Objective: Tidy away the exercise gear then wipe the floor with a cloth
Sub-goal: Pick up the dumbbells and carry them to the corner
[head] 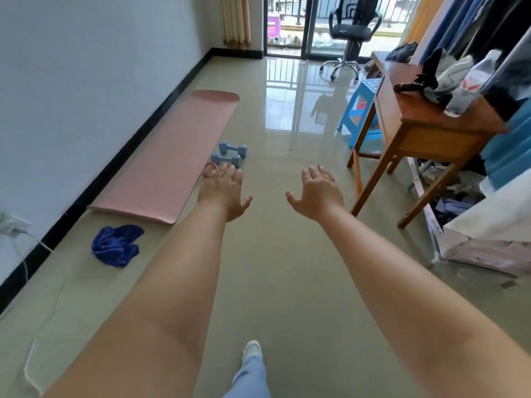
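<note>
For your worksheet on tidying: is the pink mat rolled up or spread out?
Spread out: the pink mat lies flat along the wall.

I'm seeing a glossy tiled floor (pixel 287 254) mirroring daylight from the balcony door (pixel 316 24), a white wall (pixel 86 81) on the left, a wooden table (pixel 425 124) right, an office chair (pixel 349 33) beyond.
</note>
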`<control>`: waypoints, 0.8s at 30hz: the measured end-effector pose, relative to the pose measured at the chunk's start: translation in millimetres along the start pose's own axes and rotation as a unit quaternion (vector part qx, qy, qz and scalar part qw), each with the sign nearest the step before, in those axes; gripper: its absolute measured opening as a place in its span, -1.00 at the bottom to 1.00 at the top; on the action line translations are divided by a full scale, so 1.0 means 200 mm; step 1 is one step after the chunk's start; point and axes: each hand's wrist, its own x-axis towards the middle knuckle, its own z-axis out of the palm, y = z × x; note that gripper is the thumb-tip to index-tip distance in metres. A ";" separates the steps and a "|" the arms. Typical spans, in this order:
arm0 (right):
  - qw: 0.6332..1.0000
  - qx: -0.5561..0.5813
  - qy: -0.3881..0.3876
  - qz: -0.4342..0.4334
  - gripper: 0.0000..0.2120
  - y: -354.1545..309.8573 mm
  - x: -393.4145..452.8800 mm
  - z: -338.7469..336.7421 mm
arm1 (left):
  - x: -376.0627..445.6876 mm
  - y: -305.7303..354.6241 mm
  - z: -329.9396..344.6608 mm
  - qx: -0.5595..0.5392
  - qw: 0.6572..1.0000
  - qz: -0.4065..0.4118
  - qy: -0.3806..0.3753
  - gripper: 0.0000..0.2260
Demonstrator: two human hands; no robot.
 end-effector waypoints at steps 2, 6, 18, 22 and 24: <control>1.000 0.008 -0.013 0.004 -0.32 0.01 0.35 -0.01 | 0.36 -0.05 0.00 -0.005 1.000 -0.001 -0.014 -0.38; 0.999 0.010 -0.045 0.005 -0.31 0.09 1.03 -0.02 | 1.01 -0.09 -0.01 -0.018 0.998 -0.001 -0.061 -0.37; 0.991 -0.023 -0.105 -0.078 -0.32 0.24 3.31 -0.01 | 2.93 -0.40 0.11 -0.089 0.979 -0.134 -0.127 -0.38; 0.978 -0.044 -0.137 -0.148 -0.34 0.05 3.96 0.10 | 3.42 -0.64 0.22 -0.134 0.959 -0.203 -0.146 -0.38; 0.973 -0.049 -0.137 -0.179 -0.36 -0.05 4.26 0.17 | 3.66 -0.76 0.30 -0.149 0.951 -0.225 -0.149 -0.38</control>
